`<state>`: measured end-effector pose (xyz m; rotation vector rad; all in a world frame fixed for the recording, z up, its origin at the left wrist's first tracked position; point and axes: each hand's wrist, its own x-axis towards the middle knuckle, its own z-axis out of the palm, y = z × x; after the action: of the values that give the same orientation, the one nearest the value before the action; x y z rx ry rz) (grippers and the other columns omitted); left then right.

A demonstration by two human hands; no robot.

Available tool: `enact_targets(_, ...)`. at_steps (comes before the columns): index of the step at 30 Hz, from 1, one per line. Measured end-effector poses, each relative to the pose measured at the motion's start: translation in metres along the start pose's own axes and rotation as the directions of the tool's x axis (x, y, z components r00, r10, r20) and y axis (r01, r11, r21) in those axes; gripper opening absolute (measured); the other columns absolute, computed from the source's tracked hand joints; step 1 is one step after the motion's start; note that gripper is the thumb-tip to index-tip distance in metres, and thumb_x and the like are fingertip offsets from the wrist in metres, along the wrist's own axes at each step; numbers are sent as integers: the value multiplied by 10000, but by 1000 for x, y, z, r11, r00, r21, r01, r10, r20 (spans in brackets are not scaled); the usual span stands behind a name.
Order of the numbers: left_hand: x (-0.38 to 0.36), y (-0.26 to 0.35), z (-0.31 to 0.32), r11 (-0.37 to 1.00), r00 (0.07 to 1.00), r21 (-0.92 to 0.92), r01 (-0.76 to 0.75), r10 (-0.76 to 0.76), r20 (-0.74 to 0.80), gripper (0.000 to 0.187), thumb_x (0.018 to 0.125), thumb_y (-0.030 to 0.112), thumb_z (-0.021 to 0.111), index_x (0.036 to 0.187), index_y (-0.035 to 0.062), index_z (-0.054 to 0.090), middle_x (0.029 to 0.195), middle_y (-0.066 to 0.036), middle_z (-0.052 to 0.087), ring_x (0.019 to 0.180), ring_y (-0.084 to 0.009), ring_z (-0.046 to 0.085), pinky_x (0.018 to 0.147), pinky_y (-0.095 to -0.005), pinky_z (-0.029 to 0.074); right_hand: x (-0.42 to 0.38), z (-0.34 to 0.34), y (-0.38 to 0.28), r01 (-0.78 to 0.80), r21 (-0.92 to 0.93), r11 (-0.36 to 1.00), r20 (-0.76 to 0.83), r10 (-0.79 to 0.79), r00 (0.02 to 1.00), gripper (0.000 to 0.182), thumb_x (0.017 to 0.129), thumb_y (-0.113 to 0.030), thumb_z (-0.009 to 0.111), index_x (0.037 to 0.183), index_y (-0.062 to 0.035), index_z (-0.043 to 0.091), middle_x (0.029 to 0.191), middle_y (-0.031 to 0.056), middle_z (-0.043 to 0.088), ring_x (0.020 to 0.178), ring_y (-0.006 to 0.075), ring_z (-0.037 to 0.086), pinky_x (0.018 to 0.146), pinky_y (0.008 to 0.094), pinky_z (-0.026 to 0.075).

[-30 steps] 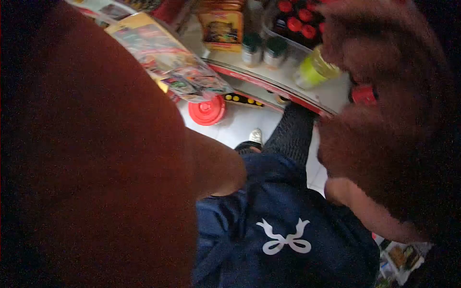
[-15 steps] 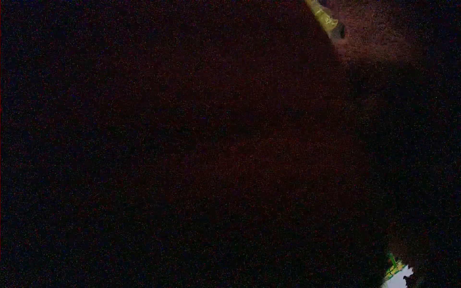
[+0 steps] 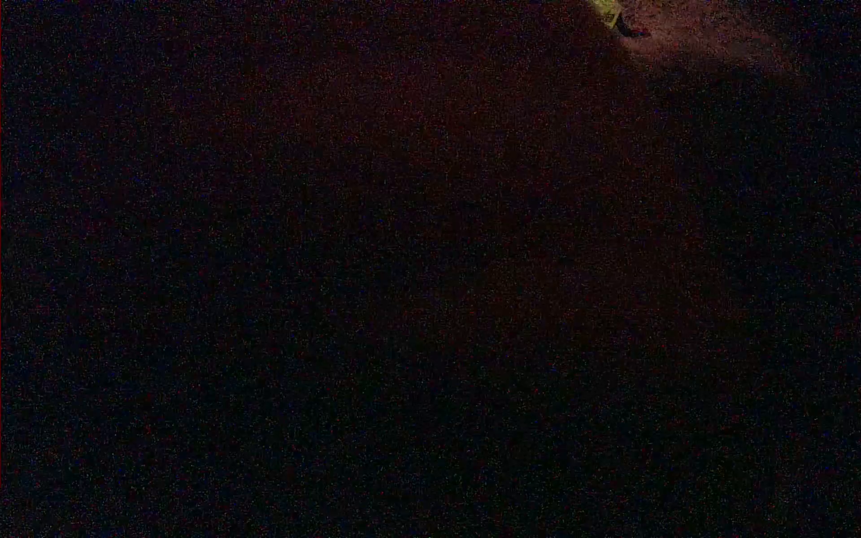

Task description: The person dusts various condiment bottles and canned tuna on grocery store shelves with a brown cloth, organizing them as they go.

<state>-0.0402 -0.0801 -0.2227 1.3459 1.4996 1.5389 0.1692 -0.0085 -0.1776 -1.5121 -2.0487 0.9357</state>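
Observation:
Something dark with a faint reddish tint covers nearly the whole head view, very close to the lens. What it is cannot be made out. Neither my left hand nor my right hand can be recognised, so what they hold or touch is hidden. Through a small gap at the top right shows the end of a yellow piece, with a small dark part at its lower tip.
Around the yellow piece lies a dim brown, rough-looking surface, perhaps ground. Everything else is lost in darkness.
The yellow piece has shifted up, and less of it shows. The bright white, yellow and green patch at the bottom right has gone from sight. The view is darker.

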Motion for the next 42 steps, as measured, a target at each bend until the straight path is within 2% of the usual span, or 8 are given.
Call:
enact_targets(24, 32, 15, -55, 997, 995, 19, 78, -79, 63, 401, 900, 316, 290, 1126, 15, 428, 1145, -212, 451, 1118, -332, 387, 867, -434, 366, 18, 27, -61, -80, 34, 996, 22, 79, 997, 439, 804, -382, 464, 1025, -4, 490, 1029, 178, 523, 918, 303, 519, 786, 395, 408)
enact_targets(42, 73, 39, -123, 990, 982, 27, 139, -142, 123, 398, 903, 321, 285, 1113, 22, 443, 1138, -213, 459, 1119, -335, 393, 859, -439, 380, 38, 57, -134, -181, 89, 979, 20, 180, 984, 402, 793, -345, 486, 1016, -11, 493, 1017, 173, 524, 897, 299, 523, 757, 389, 416)
